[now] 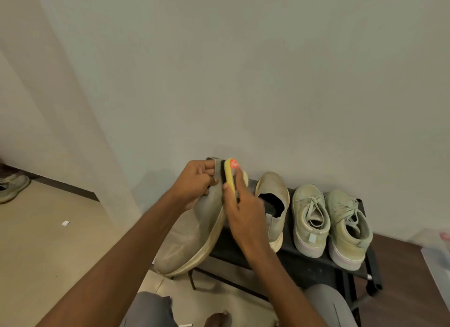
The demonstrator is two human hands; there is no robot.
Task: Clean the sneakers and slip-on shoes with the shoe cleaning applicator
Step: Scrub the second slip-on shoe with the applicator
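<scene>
— What is at the far left?

— One grey sneaker [12, 187] lies on the floor by the wall, well apart from the others.

— And the hands?

— The left hand [197, 180] grips the heel end of a grey slip-on shoe [192, 231], held in the air, toe down. The right hand [243, 212] pinches the yellow applicator [230, 174] and holds it against this shoe, near the heel.

— What stands to the right?

— On the black rack [302, 261], the second slip-on shoe [274, 204] stands, then a pair of laced sneakers [331, 222], side by side, toes toward the wall.
</scene>
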